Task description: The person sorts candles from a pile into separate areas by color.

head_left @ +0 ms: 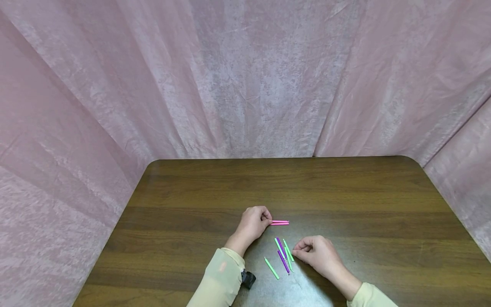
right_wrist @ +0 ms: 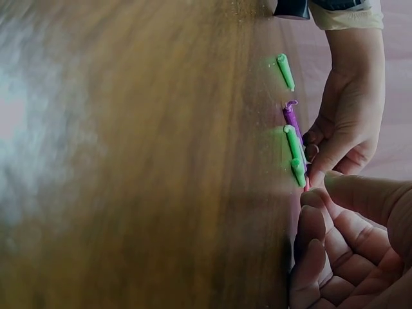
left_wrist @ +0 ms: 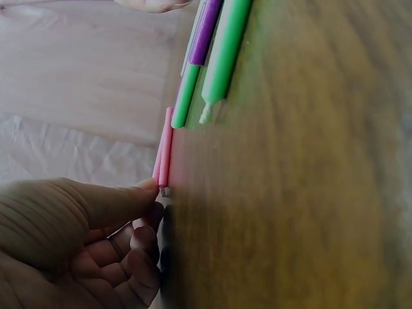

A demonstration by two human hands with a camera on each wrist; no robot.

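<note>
Thin pink candles [head_left: 281, 224] lie side by side on the table, and my left hand [head_left: 254, 222] pinches at their left end between thumb and forefinger. In the left wrist view the thumb tip overlaps the end of one pink candle [left_wrist: 166, 154], with a wick showing below. My right hand [head_left: 319, 255] is just right of a loose pile of green candles [head_left: 289, 251] and purple candles [head_left: 283, 261]. Its fingers are bent, with thumb and forefinger tips close together and nothing visible between them. In the right wrist view a green candle [right_wrist: 293, 145] lies just beyond those fingertips.
A single green candle [head_left: 271, 268] lies apart, left of the pile, near the left sleeve. A black device [head_left: 248, 279] is strapped at the left wrist. The brown wooden table [head_left: 184, 183] ends at a pink curtain [head_left: 249, 85] behind.
</note>
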